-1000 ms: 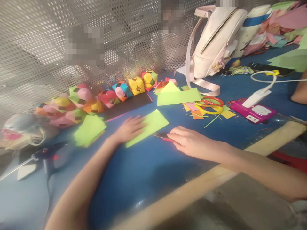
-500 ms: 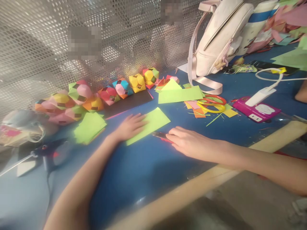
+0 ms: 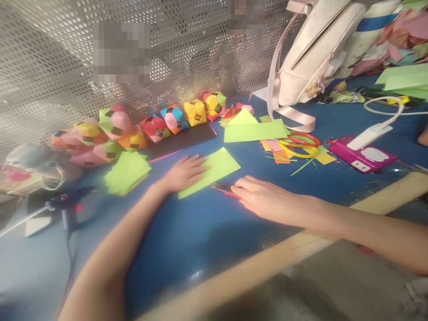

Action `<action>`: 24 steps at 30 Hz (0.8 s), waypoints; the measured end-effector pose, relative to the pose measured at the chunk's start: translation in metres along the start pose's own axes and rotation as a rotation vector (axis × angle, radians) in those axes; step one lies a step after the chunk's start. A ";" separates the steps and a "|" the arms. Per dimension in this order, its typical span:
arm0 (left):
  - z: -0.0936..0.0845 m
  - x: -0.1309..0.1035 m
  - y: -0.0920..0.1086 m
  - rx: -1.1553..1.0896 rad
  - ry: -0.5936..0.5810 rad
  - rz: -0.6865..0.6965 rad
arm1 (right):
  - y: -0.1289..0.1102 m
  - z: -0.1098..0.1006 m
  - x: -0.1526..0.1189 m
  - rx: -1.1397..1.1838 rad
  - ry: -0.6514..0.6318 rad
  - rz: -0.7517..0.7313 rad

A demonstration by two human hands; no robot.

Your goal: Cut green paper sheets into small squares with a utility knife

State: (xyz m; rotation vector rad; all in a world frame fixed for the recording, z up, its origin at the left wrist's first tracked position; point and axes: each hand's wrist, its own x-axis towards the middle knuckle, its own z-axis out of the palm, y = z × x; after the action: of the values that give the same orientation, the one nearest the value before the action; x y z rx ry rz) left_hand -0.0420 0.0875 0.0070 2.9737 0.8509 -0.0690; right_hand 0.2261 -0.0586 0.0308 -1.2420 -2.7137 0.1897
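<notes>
A light green sheet of paper (image 3: 219,167) lies flat on the blue table. Pressed on its left part is my left hand (image 3: 185,174), open, with the fingers stretched out. My right hand (image 3: 252,194) is closed round a utility knife (image 3: 225,188) with a red handle, most of which the fingers hide. The blade points left and lies at the sheet's near edge; whether it touches the paper I cannot tell. To the left of my left hand is a stack of green paper squares (image 3: 128,173).
Folded paper balls (image 3: 172,119) line the perforated metal screen (image 3: 187,53). Yellow-handled scissors (image 3: 299,149) lie among paper scraps, near a purple power strip (image 3: 363,154). A white backpack (image 3: 314,49) stands behind. A glue gun (image 3: 68,200) is at left; a wooden edge (image 3: 284,254) runs along the front.
The camera view has shifted slightly. The blade sits a little further left along the sheet's near edge; my left hand stays pressed on the paper.
</notes>
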 end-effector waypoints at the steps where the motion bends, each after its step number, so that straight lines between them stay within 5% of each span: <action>1: 0.000 0.000 0.000 0.002 -0.003 0.000 | 0.000 0.000 0.000 -0.003 -0.002 -0.001; 24: -0.004 0.000 0.006 0.005 -0.009 -0.004 | -0.008 -0.003 0.010 -0.012 -0.080 -0.082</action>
State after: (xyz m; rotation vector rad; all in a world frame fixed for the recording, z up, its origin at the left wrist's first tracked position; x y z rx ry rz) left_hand -0.0386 0.0830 0.0108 2.9738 0.8564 -0.0851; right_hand 0.2142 -0.0563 0.0361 -1.1469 -2.8311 0.2185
